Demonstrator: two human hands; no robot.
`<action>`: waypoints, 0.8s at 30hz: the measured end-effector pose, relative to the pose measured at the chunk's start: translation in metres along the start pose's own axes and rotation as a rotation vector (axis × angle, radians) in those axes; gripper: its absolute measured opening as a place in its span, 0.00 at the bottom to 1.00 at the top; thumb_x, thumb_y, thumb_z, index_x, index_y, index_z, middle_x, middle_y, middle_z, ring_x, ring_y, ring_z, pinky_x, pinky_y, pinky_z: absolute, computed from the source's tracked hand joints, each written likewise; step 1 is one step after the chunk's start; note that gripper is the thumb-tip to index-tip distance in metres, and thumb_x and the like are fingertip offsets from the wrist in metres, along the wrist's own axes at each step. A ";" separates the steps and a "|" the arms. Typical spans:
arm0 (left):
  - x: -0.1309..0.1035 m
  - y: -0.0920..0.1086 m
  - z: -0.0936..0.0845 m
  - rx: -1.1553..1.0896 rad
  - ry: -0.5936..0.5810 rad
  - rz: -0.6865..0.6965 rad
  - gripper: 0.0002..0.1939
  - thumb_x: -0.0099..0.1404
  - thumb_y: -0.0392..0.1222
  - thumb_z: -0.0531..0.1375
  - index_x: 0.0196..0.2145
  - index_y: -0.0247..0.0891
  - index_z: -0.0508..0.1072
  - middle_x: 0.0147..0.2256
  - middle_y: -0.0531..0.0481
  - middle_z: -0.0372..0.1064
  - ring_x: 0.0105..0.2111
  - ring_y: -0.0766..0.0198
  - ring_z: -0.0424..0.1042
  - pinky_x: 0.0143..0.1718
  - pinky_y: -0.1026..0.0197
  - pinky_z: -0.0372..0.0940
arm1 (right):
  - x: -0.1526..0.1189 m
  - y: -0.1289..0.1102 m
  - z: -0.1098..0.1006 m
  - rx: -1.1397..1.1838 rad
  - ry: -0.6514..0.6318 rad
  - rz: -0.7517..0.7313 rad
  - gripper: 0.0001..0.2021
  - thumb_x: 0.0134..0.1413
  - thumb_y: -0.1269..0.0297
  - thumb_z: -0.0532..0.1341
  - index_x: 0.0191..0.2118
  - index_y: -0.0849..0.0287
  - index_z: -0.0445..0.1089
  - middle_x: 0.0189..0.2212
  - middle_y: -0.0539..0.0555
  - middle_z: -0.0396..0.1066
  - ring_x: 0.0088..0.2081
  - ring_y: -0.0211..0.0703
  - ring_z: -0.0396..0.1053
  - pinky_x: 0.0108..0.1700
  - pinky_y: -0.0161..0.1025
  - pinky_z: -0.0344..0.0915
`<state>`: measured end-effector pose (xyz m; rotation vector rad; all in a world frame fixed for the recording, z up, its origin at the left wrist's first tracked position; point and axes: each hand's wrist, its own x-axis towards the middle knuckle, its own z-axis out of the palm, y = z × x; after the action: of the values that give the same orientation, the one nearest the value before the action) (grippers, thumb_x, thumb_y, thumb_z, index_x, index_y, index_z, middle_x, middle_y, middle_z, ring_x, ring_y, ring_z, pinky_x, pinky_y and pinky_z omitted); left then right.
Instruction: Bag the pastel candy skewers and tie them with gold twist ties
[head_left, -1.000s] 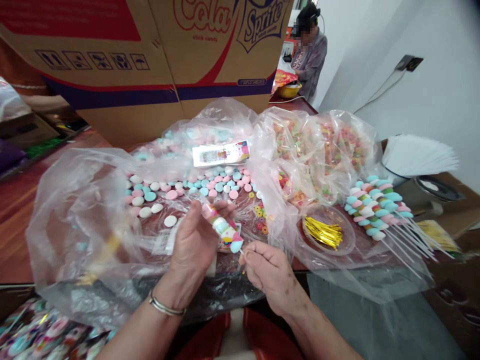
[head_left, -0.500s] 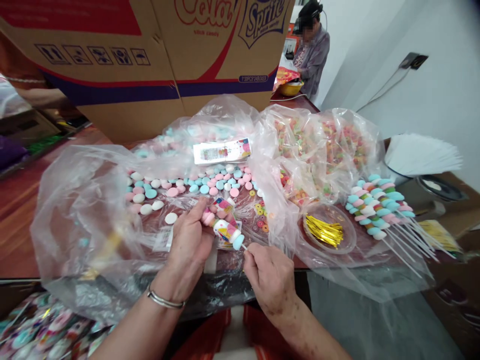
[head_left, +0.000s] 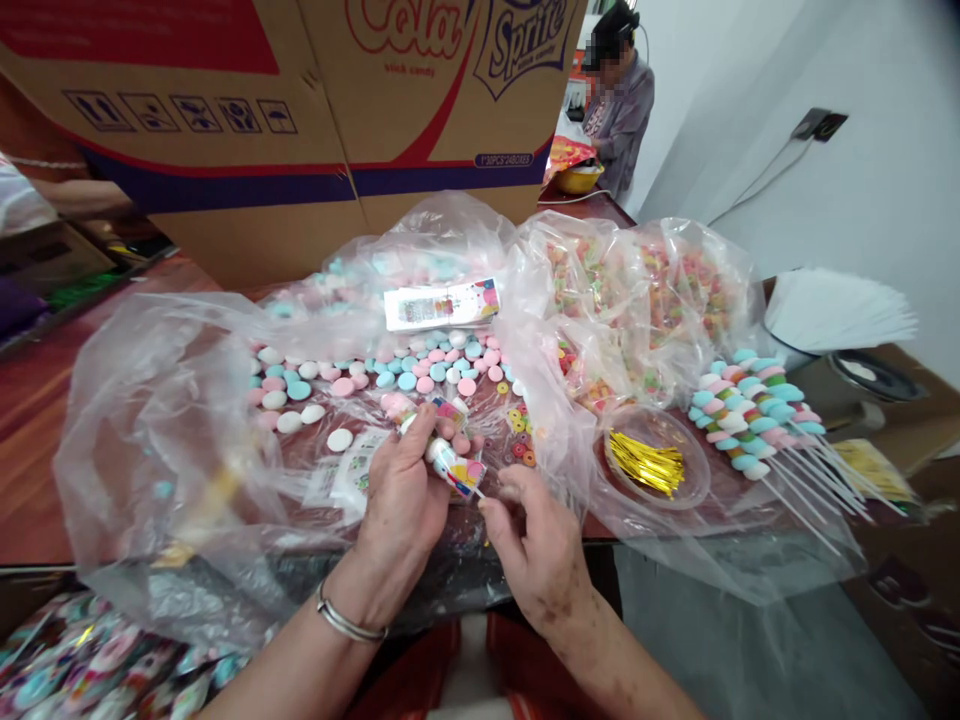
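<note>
A candy skewer point(head_left: 444, 462) in a printed clear wrapper lies slantwise across my left hand point(head_left: 411, 490), whose fingers and thumb are closed round it. Its pink end points up and left. From its lower right end a thin white stick sticks out, and the thumb and index finger of my right hand point(head_left: 536, 540) pinch it. Behind the hands, pink, blue and white candies point(head_left: 424, 370) lie on a plastic sheet, with small ring candies point(head_left: 519, 420) beside them. Printed wrappers point(head_left: 360, 470) lie just left of my left hand.
A stack of printed wrappers point(head_left: 441, 305) rests on the plastic. Gold ties fill a round clear dish point(head_left: 701, 465); finished skewers point(head_left: 757, 410) lie to its right. A large cardboard box point(head_left: 247, 215) stands behind. Wrapped candies point(head_left: 97, 660) sit lower left. Another person point(head_left: 622, 110) stands far back.
My left hand has shifted right and now wraps round the middle of the skewer. The wrapper now covers the skewer's lower end, where a blue candy showed before. My right hand still pinches the stick.
</note>
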<state>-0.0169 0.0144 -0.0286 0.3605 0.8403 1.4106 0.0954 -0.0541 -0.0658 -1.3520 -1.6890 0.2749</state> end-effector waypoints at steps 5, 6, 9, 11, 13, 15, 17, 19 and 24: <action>0.000 -0.003 -0.003 0.035 0.031 -0.002 0.13 0.54 0.39 0.70 0.26 0.36 0.68 0.21 0.58 0.63 0.20 0.71 0.63 0.28 0.62 0.70 | -0.009 0.002 0.001 -0.199 -0.088 -0.089 0.14 0.67 0.69 0.49 0.31 0.60 0.68 0.19 0.50 0.68 0.21 0.38 0.67 0.27 0.34 0.57; -0.003 -0.007 -0.003 0.042 0.022 0.009 0.13 0.54 0.39 0.70 0.26 0.36 0.68 0.21 0.59 0.62 0.19 0.71 0.62 0.27 0.64 0.68 | -0.009 0.002 0.003 -0.207 -0.087 -0.096 0.15 0.67 0.69 0.49 0.30 0.60 0.68 0.18 0.50 0.68 0.21 0.38 0.67 0.26 0.35 0.56; -0.013 -0.018 -0.002 0.056 -0.039 0.001 0.12 0.57 0.39 0.69 0.26 0.36 0.68 0.19 0.60 0.60 0.18 0.73 0.59 0.27 0.67 0.66 | -0.006 0.002 0.010 -0.172 -0.070 -0.102 0.15 0.66 0.70 0.48 0.31 0.61 0.68 0.19 0.51 0.70 0.21 0.38 0.69 0.25 0.34 0.57; -0.018 -0.023 -0.002 0.074 -0.070 -0.041 0.13 0.60 0.42 0.67 0.25 0.36 0.67 0.18 0.59 0.60 0.19 0.73 0.59 0.29 0.67 0.66 | -0.003 0.002 0.013 -0.130 -0.055 -0.102 0.14 0.66 0.70 0.48 0.34 0.61 0.69 0.21 0.53 0.72 0.23 0.39 0.71 0.27 0.34 0.61; -0.022 -0.026 -0.005 0.108 -0.063 -0.062 0.14 0.62 0.45 0.65 0.24 0.36 0.68 0.19 0.58 0.62 0.20 0.71 0.62 0.31 0.66 0.66 | -0.001 0.002 0.013 -0.073 -0.061 -0.087 0.13 0.66 0.70 0.48 0.38 0.62 0.70 0.25 0.54 0.75 0.27 0.40 0.74 0.30 0.33 0.64; -0.024 -0.028 -0.009 0.171 -0.010 -0.026 0.13 0.61 0.48 0.65 0.27 0.36 0.71 0.22 0.56 0.66 0.23 0.69 0.66 0.33 0.65 0.66 | 0.000 0.003 0.013 -0.024 -0.083 -0.057 0.13 0.66 0.70 0.48 0.38 0.61 0.70 0.27 0.55 0.76 0.28 0.40 0.74 0.30 0.33 0.65; -0.026 -0.031 -0.015 0.267 0.017 0.021 0.13 0.62 0.50 0.63 0.32 0.36 0.75 0.28 0.52 0.72 0.30 0.65 0.70 0.37 0.64 0.67 | 0.000 0.003 0.011 -0.012 -0.097 -0.029 0.14 0.66 0.69 0.48 0.34 0.60 0.69 0.23 0.53 0.74 0.24 0.39 0.72 0.27 0.33 0.63; -0.030 -0.033 -0.020 0.391 -0.039 0.047 0.15 0.65 0.52 0.60 0.35 0.36 0.77 0.36 0.48 0.75 0.38 0.61 0.72 0.44 0.61 0.66 | 0.001 0.001 0.009 -0.005 -0.097 -0.017 0.15 0.66 0.69 0.48 0.31 0.60 0.68 0.22 0.52 0.72 0.22 0.39 0.70 0.25 0.34 0.61; -0.036 -0.020 -0.020 0.711 -0.178 0.101 0.18 0.68 0.52 0.54 0.35 0.36 0.77 0.39 0.45 0.75 0.42 0.58 0.71 0.48 0.59 0.64 | 0.009 -0.003 -0.007 0.009 -0.138 -0.073 0.13 0.67 0.70 0.48 0.37 0.60 0.69 0.27 0.53 0.73 0.28 0.40 0.71 0.31 0.35 0.64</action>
<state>-0.0142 -0.0287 -0.0452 1.0653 1.1711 1.1094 0.0989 -0.0493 -0.0556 -1.2868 -1.8447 0.3395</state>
